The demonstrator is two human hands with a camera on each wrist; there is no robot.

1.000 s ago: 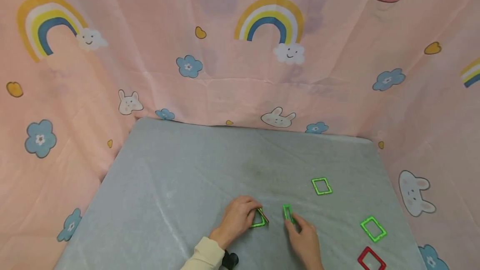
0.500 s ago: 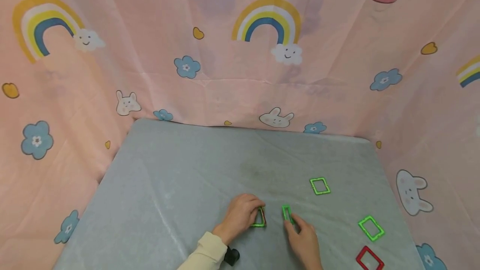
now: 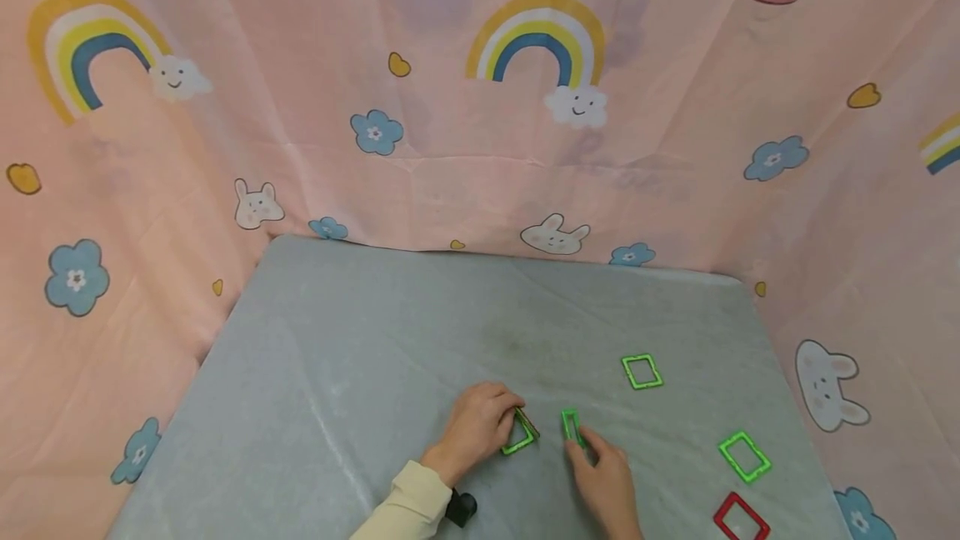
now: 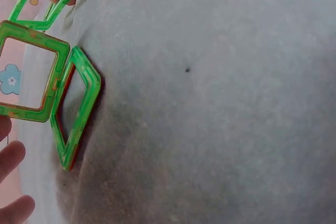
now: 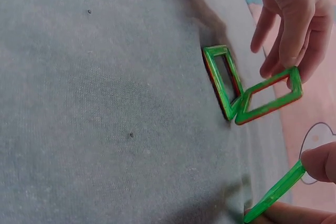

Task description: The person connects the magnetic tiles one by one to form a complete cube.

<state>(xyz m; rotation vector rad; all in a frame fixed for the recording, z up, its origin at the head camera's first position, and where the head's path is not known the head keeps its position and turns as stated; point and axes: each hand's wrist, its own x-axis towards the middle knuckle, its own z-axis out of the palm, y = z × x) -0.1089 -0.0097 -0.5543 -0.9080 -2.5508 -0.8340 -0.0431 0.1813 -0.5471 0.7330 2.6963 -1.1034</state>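
My left hand [image 3: 474,423], near the front middle of the cloth, pinches a green magnetic tile [image 4: 37,36], a square open frame with reddish edges. It stands tilted, its lower side meeting another green-and-red tile [image 5: 211,80] that lies on the cloth. Index finger and thumb hold the top side; the other fingers hang free. To the right, my right hand [image 3: 607,473] pinches a single green tile [image 5: 275,190] between thumb and fingers. In the right wrist view that tile shows edge-on, slanting down to the cloth, a short gap away from the joined pair.
Farther right on the grey cloth [image 3: 360,332] lie two green tiles, one toward the back [image 3: 642,372] and one nearer [image 3: 745,457], plus a red tile [image 3: 741,517] at the front right. A pink printed curtain [image 3: 450,190] encloses the back and sides. A black wrist camera [image 3: 461,509] sits below the left wrist.
The joined tiles in my left hand have turned and tilted a little, first narrowing, now showing wider. My right hand and its tile have shifted slightly left.
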